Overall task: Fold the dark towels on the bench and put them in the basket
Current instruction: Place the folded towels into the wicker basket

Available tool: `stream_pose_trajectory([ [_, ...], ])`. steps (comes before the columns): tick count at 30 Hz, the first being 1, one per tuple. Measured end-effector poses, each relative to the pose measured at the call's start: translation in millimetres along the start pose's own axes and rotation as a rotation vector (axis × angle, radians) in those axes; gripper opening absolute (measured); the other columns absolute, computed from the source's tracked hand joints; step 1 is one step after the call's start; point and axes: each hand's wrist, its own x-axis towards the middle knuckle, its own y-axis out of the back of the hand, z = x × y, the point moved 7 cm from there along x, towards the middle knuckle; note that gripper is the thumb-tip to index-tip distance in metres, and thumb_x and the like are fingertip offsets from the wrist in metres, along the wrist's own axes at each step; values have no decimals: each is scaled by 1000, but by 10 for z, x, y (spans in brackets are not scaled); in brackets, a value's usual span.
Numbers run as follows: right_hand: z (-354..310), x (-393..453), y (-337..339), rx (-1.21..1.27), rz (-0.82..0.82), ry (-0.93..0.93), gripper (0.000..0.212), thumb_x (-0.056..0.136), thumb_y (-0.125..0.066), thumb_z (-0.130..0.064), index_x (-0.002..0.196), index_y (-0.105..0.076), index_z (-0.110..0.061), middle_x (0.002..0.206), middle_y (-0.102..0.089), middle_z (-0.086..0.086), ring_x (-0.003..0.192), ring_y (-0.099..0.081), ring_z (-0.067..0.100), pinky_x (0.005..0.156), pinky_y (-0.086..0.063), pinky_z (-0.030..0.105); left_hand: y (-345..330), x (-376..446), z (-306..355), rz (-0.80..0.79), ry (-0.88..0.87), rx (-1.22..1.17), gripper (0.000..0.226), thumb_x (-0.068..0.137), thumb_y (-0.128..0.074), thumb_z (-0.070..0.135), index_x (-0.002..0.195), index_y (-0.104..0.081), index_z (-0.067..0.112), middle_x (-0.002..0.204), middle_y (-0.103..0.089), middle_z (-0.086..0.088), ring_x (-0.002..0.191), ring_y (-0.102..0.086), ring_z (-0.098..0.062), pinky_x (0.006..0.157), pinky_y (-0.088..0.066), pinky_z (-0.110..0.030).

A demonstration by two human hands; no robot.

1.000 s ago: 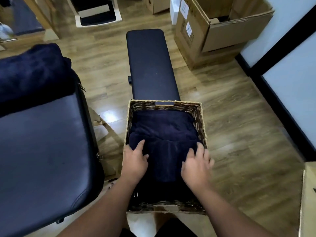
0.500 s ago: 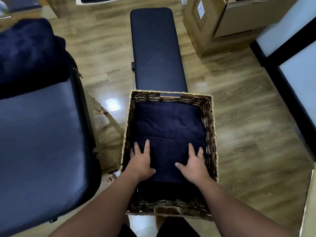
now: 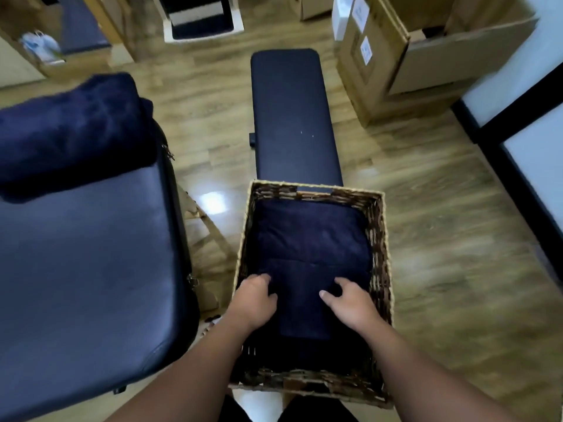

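A: Any readable text?

B: None. Two white labels (image 3: pixel 366 50) sit on the side of the cardboard box (image 3: pixel 374 65) at upper right, print too small and blurred to read (just grey smudges).

A: Brands, numbers, signs?

B: Nothing legible. The white box (image 3: pixel 339 18) next to it shows no print I can make out.

A: Basket, bench, towels?

B: No tags or markings visible on them.

basket (image 3: pixel 377 239) at near end of bench (image 3: pixel 292 117), folded towel (image 3: pixel 307 239) inside; another towel (image 3: pixel 70 132) on padded table (image 3: pixel 85 284) left; boxes (image 3: pixel 396 56) far right.
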Motion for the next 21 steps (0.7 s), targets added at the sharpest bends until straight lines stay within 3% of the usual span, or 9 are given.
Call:
stream_pose_trajectory([
  [6,-912,-382,171,89,-19,164,55,93,-63,-54,138,-61,-22,134,-63,-2,125,-58,16,102,-44,27,824,-296,-147,238,35,-205,18,90,-64,23,101,-75,15,90,-75,-2,94,-69,-23,79,-47,-26],
  [9,-1503,-477,169,130,-23,237,48,92,-62,-56,131,-66,-28,125,-67,-6,119,-60,13,98,-46,28,1310,-416,-416,331,68,-231,18,91,-65,24,101,-76,16,96,-77,-2,97,-70,-22,81,-50,-29],
  [13,-2434,-533,54,152,-7,367,39,92,-61,-55,119,-73,-29,110,-73,-12,109,-64,7,97,-49,30,2030,-553,-939,477,117,-310,14,90,-68,24,97,-78,16,98,-77,3,99,-69,-17,81,-47,-24],
  [17,-3367,-597,-60,146,3,456,34,95,-57,-54,113,-74,-29,110,-71,-15,106,-64,6,93,-51,31,2859,-615,-1525,620,174,-418,10,91,-68,21,92,-77,16,82,-69,8,91,-68,-17,74,-39,-22],
  [21,-4307,-528,-184,73,44,532,36,96,-54,-54,114,-72,-29,110,-72,-11,107,-63,12,87,-46,30,3691,-512,-2100,723,198,-425,15,92,-66,21,101,-75,13,91,-75,0,93,-68,-20,80,-47,-28],
])
